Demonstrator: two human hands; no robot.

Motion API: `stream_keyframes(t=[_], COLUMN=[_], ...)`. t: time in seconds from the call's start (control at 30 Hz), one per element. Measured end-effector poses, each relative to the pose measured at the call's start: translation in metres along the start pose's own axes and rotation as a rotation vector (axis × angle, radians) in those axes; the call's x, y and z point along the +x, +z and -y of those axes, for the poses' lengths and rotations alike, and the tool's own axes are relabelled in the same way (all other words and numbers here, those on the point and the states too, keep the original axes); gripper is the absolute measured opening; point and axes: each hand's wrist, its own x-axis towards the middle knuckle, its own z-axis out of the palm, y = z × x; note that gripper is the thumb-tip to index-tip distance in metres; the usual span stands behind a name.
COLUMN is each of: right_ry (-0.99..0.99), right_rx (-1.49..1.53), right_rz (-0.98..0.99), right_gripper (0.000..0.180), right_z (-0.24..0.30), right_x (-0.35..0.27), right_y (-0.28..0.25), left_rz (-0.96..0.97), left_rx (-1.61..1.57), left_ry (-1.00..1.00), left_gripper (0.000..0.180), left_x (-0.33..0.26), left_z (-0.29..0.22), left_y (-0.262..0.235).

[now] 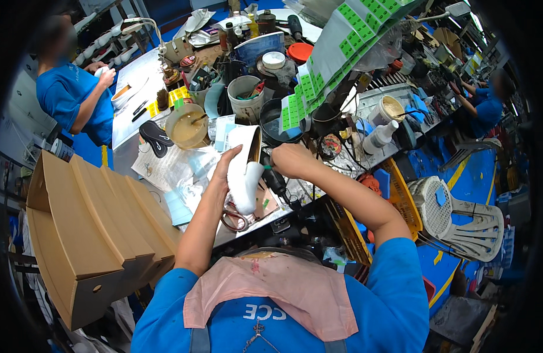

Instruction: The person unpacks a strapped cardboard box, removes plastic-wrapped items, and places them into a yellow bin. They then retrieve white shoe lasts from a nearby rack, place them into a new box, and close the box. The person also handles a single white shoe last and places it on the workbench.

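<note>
My left hand (225, 166) is closed around the back of a white boot-shaped shoe (245, 179), tilted with its toe down toward me and its tan-lined opening up. Just right of the opening is my right hand (290, 160), its fingers curled together. A small green bit shows by its fingertips, but what they grip is hidden. Below that hand lies a black corded tool (275, 181), close to the shoe. Scissors with brownish handles (234, 221) rest at the table's near edge, under the shoe's toe.
Left on the cluttered table (123, 140) are a black shoe sole (155, 140) and a tub of cloudy liquid (187, 127). Green-labelled sheets (333, 62) hang overhead. Cardboard boxes (89, 220) stand left, a plastic chair (462, 220) right. Co-workers sit or stand at both sides.
</note>
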Motion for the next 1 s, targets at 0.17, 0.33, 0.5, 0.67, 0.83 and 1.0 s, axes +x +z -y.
stream_keyframes(t=[0.17,0.33,0.5,0.67,0.83,1.0], right_ry=[0.089,0.029,0.288,0.416,0.511,0.419], right_rx=[0.071,-0.120,-0.125,-0.142,0.031,0.189], right_rz=[0.014,-0.218,-0.478,-0.335,-0.325,-0.416], right_gripper=[0.015,0.012,0.016,0.017,0.022,0.019], right_z=[-0.026,-0.022,-0.034,-0.070,-0.083,-0.062], right_x=[0.019,0.019,0.028,0.100,0.112,0.047], right_y=[-0.009,-0.002,0.009,0.041,0.073,0.040], left_rz=[-0.011,0.039,0.047,0.068,0.365,0.183], left_rx=[0.124,-0.026,-0.176,-0.316,-0.313,-0.461], left_ry=[0.044,0.006,0.060,-0.122,0.257,0.316], left_gripper=[0.042,0.041,0.045,0.051,0.039,0.034], left_x=[-0.005,-0.008,-0.012,-0.033,-0.059,-0.032], left_z=[0.008,0.008,0.000,-0.013,-0.011,0.001], left_y=[-0.006,-0.008,-0.027,-0.038,-0.037,-0.069])
